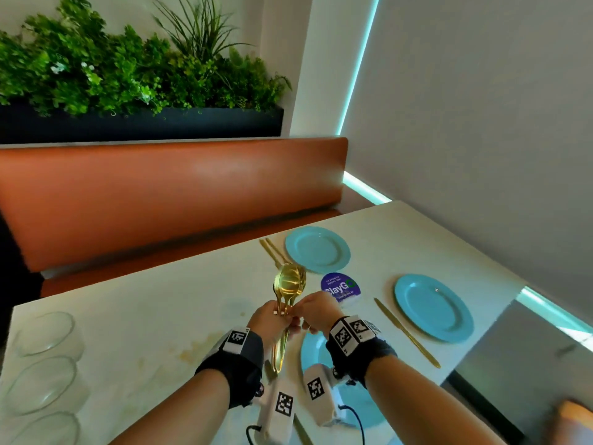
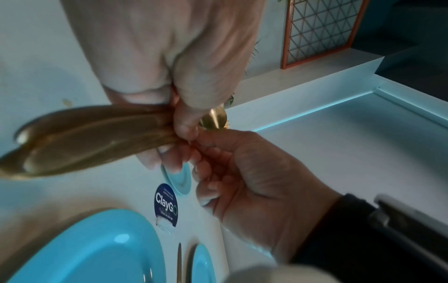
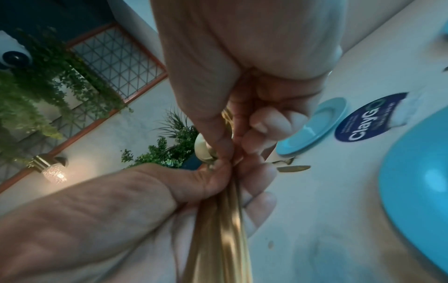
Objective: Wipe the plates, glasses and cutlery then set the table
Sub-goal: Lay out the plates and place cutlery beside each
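Observation:
A bunch of gold spoons (image 1: 289, 284) stands upright over the middle of the white table (image 1: 160, 316), bowls up and handles (image 1: 278, 353) hanging down. My left hand (image 1: 275, 312) grips the bunch around its necks. My right hand (image 1: 302, 311) meets it from the right and pinches the spoons at the same spot. In the left wrist view the left hand (image 2: 177, 141) wraps the blurred handles (image 2: 84, 139) while the right hand (image 2: 201, 149) pinches beside them. In the right wrist view the right hand (image 3: 240, 145) sits above the left hand (image 3: 235, 178), with handles (image 3: 223, 239) running down.
Blue plates lie far (image 1: 317, 250), right (image 1: 433, 308) and near, under my right wrist (image 1: 313, 351). A gold knife (image 1: 406, 337) lies left of the right plate, more gold cutlery (image 1: 272, 252) by the far plate. Clear glasses (image 1: 43, 358) stand at the left edge. A round sticker (image 1: 340, 287) marks the table.

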Motion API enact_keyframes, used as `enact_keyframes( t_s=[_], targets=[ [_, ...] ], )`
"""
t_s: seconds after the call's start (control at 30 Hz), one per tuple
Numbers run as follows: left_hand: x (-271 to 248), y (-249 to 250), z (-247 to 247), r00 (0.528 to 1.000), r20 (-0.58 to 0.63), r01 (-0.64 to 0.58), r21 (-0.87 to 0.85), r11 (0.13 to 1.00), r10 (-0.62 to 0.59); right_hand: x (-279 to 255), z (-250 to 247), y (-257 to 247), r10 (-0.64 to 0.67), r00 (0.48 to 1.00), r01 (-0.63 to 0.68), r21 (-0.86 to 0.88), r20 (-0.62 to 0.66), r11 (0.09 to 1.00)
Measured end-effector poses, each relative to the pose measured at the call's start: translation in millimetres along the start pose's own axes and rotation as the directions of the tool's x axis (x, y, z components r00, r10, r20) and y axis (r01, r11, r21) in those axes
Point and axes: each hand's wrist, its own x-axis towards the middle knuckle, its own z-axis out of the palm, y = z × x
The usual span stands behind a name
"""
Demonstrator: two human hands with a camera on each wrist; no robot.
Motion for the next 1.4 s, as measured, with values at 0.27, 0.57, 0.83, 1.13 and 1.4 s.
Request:
enact_keyframes(
  t_s=[0.27,0.57,0.83,1.13,1.4],
  targets=[
    [-6.0,-3.9,39.7,1.000,-0.011,-0.015,0.085,0.996,0.015,-24.7,-19.8,34.2,0.066,0.991,-0.051,0.129,-0.114,0.990],
    [35.0,8.7,81.3,0.983,-0.116,0.139,-0.036,0.990,-0.143,10.4,-93.5,94.0,0.013,0.963,0.056,0.251,-0.268,0.966],
    [88.2,19.6,127.0,0.967,-0.196,0.151,-0.068,0.986,-0.162,64.1,-185.8,182.4,0.111,0.953,-0.241,-0.487,-0.281,0.840],
    [120.2,0.2,151.4,0.946,-0.211,0.233,-0.084,0.969,-0.246,113.8,-197.0,237.0,0.193,0.958,-0.287,-0.675,-0.214,0.680],
    [125.1,-7.2,153.9,0.939,-0.210,0.267,-0.049,0.962,-0.272,122.6,-185.3,242.5,0.261,0.934,-0.356,-0.588,-0.243,0.726]
  ],
)
